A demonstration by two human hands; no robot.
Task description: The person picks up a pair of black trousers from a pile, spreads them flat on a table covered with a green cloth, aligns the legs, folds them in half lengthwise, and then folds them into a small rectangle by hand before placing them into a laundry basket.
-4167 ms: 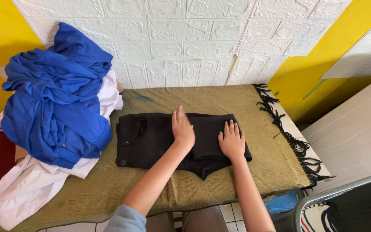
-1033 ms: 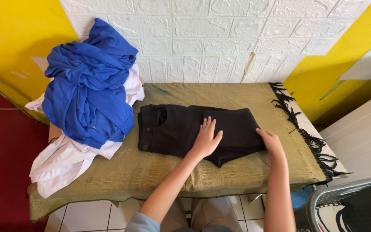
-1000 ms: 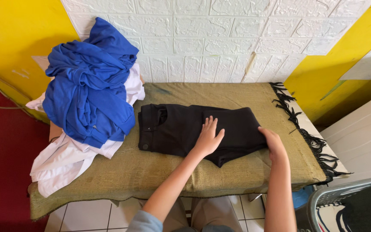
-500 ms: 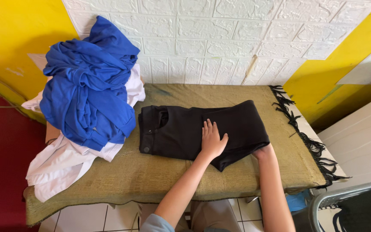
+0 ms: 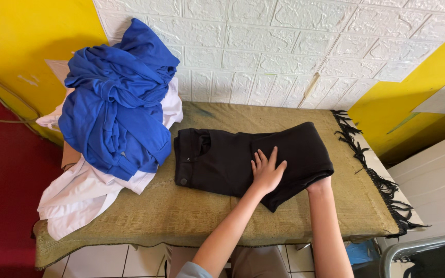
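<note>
Black trousers [image 5: 233, 159], mid-fold at the centre of the cloth-covered table [image 5: 191, 216]: left hand [image 5: 267, 172] flat and open on top, right hand [image 5: 319, 181] tucked under the folded end, grip hidden; fold needs laying over, likely.

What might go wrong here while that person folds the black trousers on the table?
The right hand is hidden under the fold of the black trousers, so the fabric may bunch unseen. The left hand pins only the middle, so the layers might slide and the fold go crooked. The blue garment sits heaped on white cloth that overhangs the table edge; a nudge may tip it off.
</note>
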